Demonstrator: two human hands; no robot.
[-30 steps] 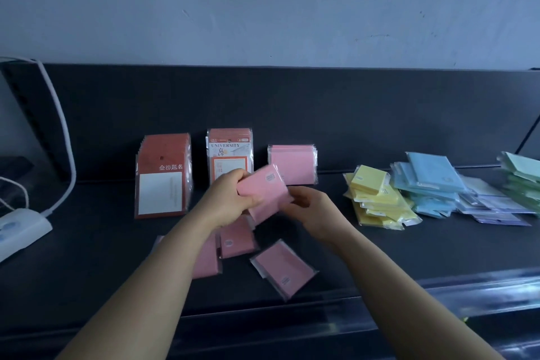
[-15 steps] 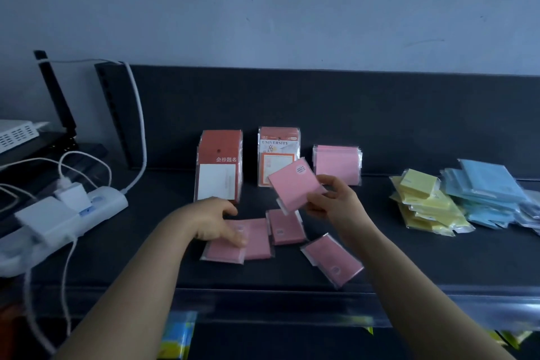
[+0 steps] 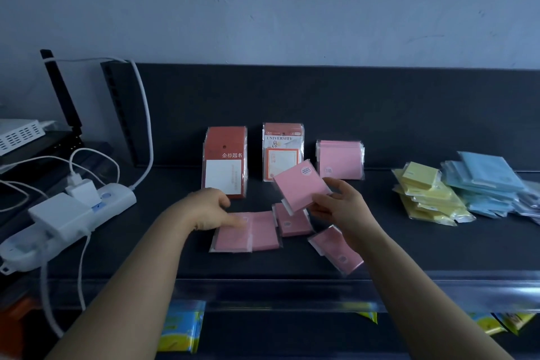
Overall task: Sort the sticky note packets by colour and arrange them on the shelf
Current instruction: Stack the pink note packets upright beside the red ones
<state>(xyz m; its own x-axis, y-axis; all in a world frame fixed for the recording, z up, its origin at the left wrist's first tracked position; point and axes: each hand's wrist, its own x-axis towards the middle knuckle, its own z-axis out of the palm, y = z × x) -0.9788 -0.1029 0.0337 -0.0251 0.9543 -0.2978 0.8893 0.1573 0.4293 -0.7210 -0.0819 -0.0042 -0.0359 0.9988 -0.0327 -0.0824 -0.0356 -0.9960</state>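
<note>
Now the left hand [image 3: 210, 210] had let go and dropped flat, fingers pressed on a loose pink packet [image 3: 233, 235] on the shelf [image 3: 175, 254], while the right hand [image 3: 340, 207] pinched the lifted pink packet [image 3: 301, 184], seemingly gathering pinks for the standing pink stack [image 3: 340, 159].

Three upright packs [image 3: 283, 151] stand along the far side of the shelf [image 3: 409, 254]. Loose packets [image 3: 248, 232] lie near, before them. Two heaps [image 3: 455, 190] lie right; a power strip [image 3: 67, 213] lies left.

Bare shelf [image 3: 365, 213] between upright pink stack [image 3: 340, 159] and yellow pile [image 3: 426, 196].
</note>
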